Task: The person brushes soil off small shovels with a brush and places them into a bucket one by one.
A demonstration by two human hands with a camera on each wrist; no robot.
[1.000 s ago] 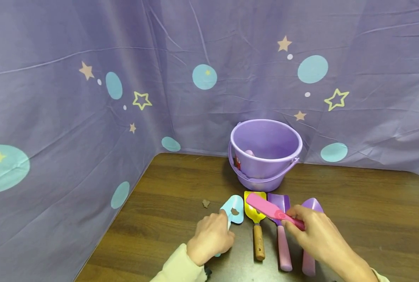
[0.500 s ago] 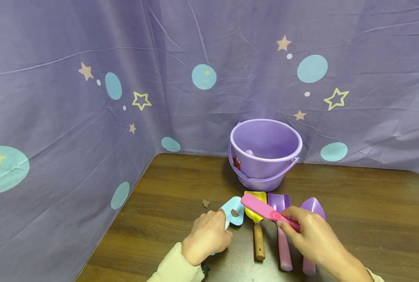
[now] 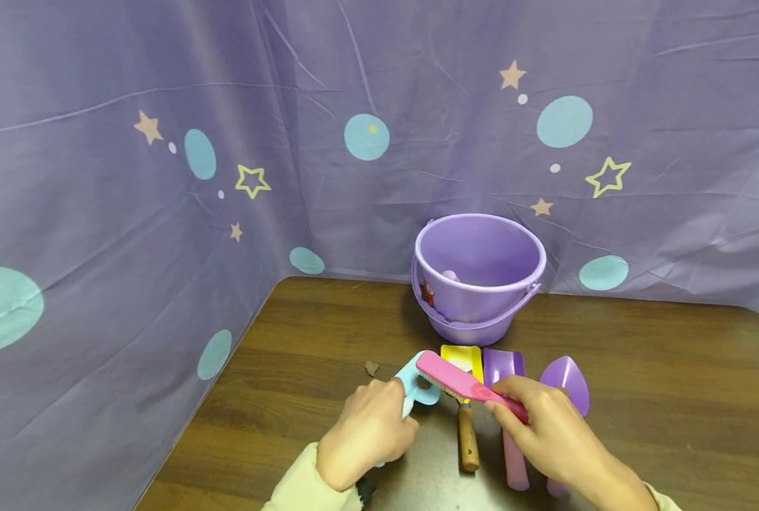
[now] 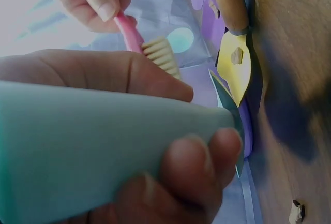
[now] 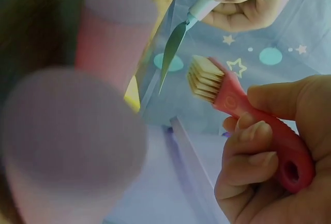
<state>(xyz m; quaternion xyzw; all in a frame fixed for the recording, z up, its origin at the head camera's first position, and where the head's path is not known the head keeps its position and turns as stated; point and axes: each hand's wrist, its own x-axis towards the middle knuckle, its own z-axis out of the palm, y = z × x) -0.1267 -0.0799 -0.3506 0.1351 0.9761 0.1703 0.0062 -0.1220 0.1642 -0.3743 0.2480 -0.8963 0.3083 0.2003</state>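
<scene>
My left hand (image 3: 373, 429) grips the handle of a light blue toy shovel (image 3: 410, 370), its blade pointing away over the table. My right hand (image 3: 554, 429) holds a pink brush (image 3: 449, 376) by its handle. Cream bristles (image 5: 204, 79) on the brush show in the right wrist view. The brush head overlaps the blue blade in the head view, covering part of it, and its neck crosses over the yellow shovel (image 3: 461, 353). That shovel has a wooden handle (image 3: 468, 436) and lies on the table, a brown lump (image 4: 237, 56) on its blade.
Right of the yellow shovel lie a square purple shovel (image 3: 503, 363) and a pointed purple trowel (image 3: 566, 383), both pink-handled. A purple bucket (image 3: 475, 305) stands behind them with a small pink thing (image 3: 450, 275) inside. One brown scrap (image 3: 371, 368) lies left on the wooden table (image 3: 673, 397).
My right hand has carried the brush leftward, from above the yellow shovel to over the blue shovel's blade. My left hand has shifted slightly left with the blue shovel.
</scene>
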